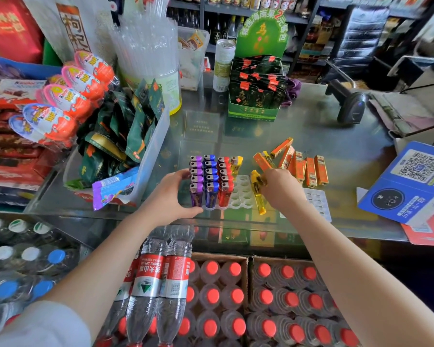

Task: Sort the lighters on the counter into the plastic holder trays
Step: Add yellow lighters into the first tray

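A white plastic holder tray (242,196) sits on the glass counter, mid-frame. Rows of purple lighters (196,180), blue lighters (210,180) and red lighters (224,180) stand in it, plus one yellow lighter (236,165) at the far end of the fourth row. My left hand (172,194) grips the tray's left side and front corner. My right hand (280,189) holds a yellow lighter (258,192) tilted over the tray's right edge. Another yellow lighter (268,157) and several orange lighters (303,169) lie loose to the right.
A clear bin of green snack packets (125,136) stands just left of the tray. A green display box (256,88), a can (223,65) and a barcode scanner (348,103) are at the back. A blue QR sign (411,181) lies right. Bottled water fills crates below the counter.
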Motion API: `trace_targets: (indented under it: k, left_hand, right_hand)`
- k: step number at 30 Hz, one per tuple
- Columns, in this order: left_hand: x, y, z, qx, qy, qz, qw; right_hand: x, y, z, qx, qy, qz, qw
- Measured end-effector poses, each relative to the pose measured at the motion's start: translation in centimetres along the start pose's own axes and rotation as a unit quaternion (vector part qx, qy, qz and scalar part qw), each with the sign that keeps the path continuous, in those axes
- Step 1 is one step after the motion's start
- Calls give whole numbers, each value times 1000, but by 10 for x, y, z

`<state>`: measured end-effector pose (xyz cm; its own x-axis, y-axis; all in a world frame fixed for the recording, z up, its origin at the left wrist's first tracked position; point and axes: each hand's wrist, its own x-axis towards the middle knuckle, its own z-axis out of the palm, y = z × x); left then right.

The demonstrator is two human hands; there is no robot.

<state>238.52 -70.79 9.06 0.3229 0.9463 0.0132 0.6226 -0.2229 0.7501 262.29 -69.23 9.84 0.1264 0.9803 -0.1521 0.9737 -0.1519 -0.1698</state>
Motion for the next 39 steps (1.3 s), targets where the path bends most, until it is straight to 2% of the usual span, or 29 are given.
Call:
trace_targets:
  k: [2, 5, 7, 9, 12, 18, 22, 25, 29, 33, 37, 39]
  left_hand:
    - [1, -3, 0, -4, -8, -3, 1000]
    - [0, -4, 1, -6, -7, -11, 1000]
    - [-2, -1, 0, -6, -4, -10, 1000]
    - [-2, 1, 0, -9, -2, -5, 1000]
    - [-2, 2, 0, -13, 0, 1, 1000]
    - [-2, -3, 1, -13, -1, -4, 1000]
    - [-1, -3, 1, -5, 1, -6, 1000]
    - [-1, -4, 0, -5, -1, -1, 1000]
    - [0, -5, 1, 6, -2, 10, 1000]
    - [1, -16, 5, 9, -7, 5, 1000]
    - [3, -23, 11, 10, -22, -3, 1000]
    - [5, -20, 13, 8, -20, 3, 1000]
  right_hand:
    - [2, 2, -5, 29, -22, -6, 999]
    - [-2, 1, -13, 139, 42, -35, 989]
    - [-10, -5, -15, 255, 84, -53, 962]
    - [-18, -13, -11, 350, 89, -64, 930]
    - [-23, -22, 2, 403, 79, -61, 910]
    - [-20, -27, 18, 395, 77, -57, 914]
    - [-17, -26, 13, 257, 95, -102, 956]
    - [-15, -33, 9, 184, 87, -134, 970]
    - [-16, -41, 12, 174, 102, -103, 974]
    - [-17, -30, 17, 151, 65, -79, 983]
    - [-29, -5, 11, 203, 138, -57, 968]
    - [-33, 4, 10, 183, 114, -38, 976]
